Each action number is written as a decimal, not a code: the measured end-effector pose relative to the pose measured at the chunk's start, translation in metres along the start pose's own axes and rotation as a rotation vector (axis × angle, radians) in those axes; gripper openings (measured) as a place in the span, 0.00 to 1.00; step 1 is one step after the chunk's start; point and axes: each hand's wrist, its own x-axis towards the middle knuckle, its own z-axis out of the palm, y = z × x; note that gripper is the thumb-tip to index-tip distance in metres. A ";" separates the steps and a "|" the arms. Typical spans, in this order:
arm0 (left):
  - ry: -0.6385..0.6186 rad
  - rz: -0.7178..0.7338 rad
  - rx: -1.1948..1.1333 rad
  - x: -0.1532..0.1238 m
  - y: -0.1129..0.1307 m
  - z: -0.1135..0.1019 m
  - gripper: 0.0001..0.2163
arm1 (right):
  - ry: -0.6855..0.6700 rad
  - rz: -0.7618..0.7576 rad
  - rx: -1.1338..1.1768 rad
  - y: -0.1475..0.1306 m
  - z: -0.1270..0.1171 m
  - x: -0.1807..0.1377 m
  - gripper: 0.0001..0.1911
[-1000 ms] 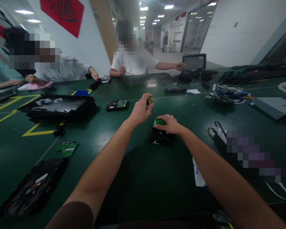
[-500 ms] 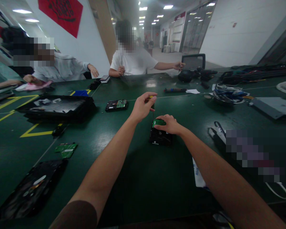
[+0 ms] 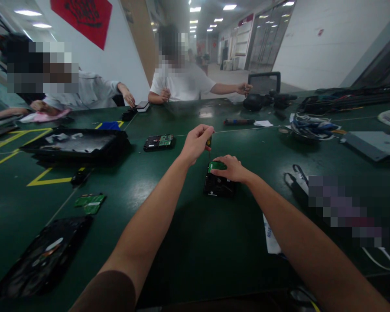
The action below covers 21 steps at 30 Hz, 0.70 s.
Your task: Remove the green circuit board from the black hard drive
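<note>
A black hard drive (image 3: 218, 185) with a green circuit board (image 3: 217, 165) on top lies on the dark green table (image 3: 195, 225) in front of me. My right hand (image 3: 231, 169) rests on the drive's far end, fingers curled over the circuit board and pressing it down. My left hand (image 3: 196, 143) is closed round a small screwdriver (image 3: 209, 143) with a yellow-and-black handle. It holds the tool upright, tip pointing down at the drive's far-left corner.
A second hard drive (image 3: 159, 142) lies further back, next to a black tray (image 3: 74, 145). Loose green boards (image 3: 91, 203) and another dark tray (image 3: 39, 255) are at the left. Cables (image 3: 310, 128) and tools sit at the right. Two people sit across the table.
My left hand lifted the screwdriver from the table and turned it upright over the drive's far corner. My right hand stayed on the drive.
</note>
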 end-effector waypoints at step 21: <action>-0.025 -0.130 -0.148 -0.002 0.010 -0.002 0.07 | 0.004 0.007 0.003 0.000 0.001 0.000 0.32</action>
